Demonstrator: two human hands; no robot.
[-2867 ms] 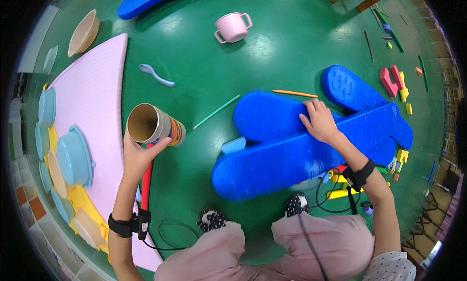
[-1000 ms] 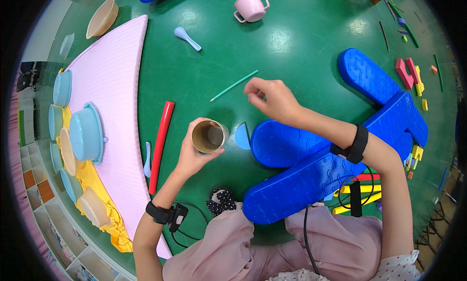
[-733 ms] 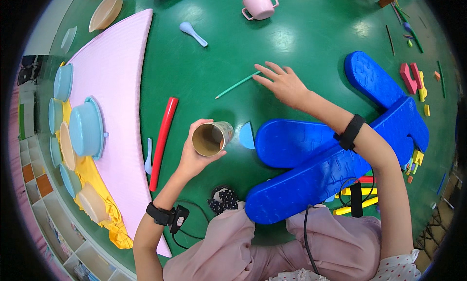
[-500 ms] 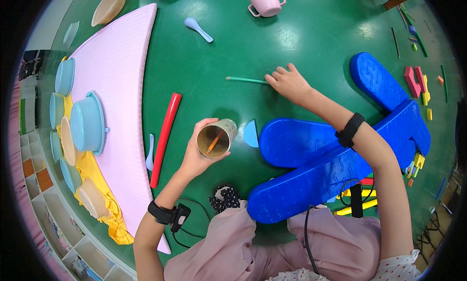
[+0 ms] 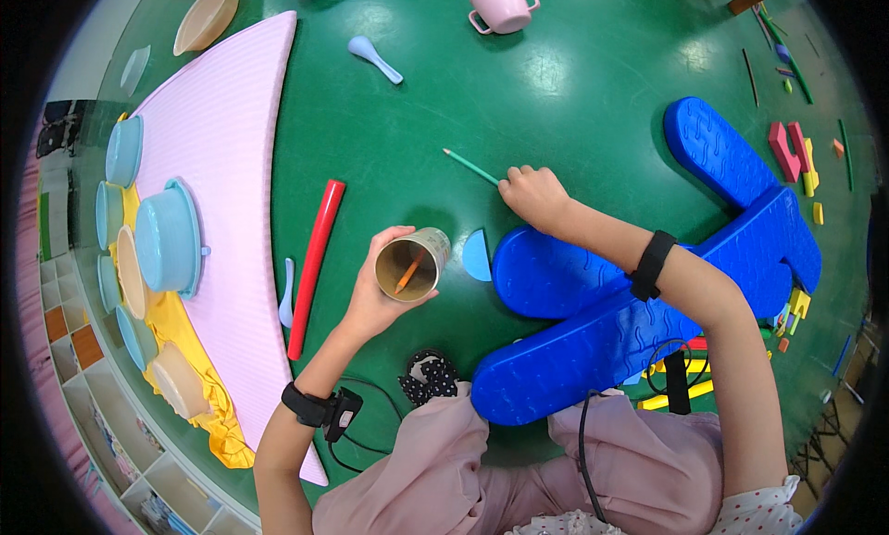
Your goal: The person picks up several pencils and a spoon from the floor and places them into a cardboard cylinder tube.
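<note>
My left hand (image 5: 372,296) is wrapped round a cylindrical cup (image 5: 437,248), its mouth tipped toward me. Inside the cup lies an orange pencil (image 5: 409,270). My right hand (image 5: 537,200) pinches one end of a green pencil (image 5: 470,167), whose pointed end sticks out to the upper left, over the floor. A light-blue half-disc (image 5: 476,255) lies between the cup and a large blue foam piece (image 5: 556,271). My right forearm passes above that blue piece.
Left of the cup are a red stick (image 5: 317,268), a blue spoon (image 5: 286,294) and a pink mat (image 5: 236,165) with blue bowls (image 5: 167,234). Farther off lie another spoon (image 5: 374,59) and a pink two-handled cup (image 5: 503,7). Small toy blocks (image 5: 789,154) are scattered at right.
My right hand has drawn nearer to me, and the green pencil in it has turned from nearly level to slanting. My left hand and the cup have stayed in place.
</note>
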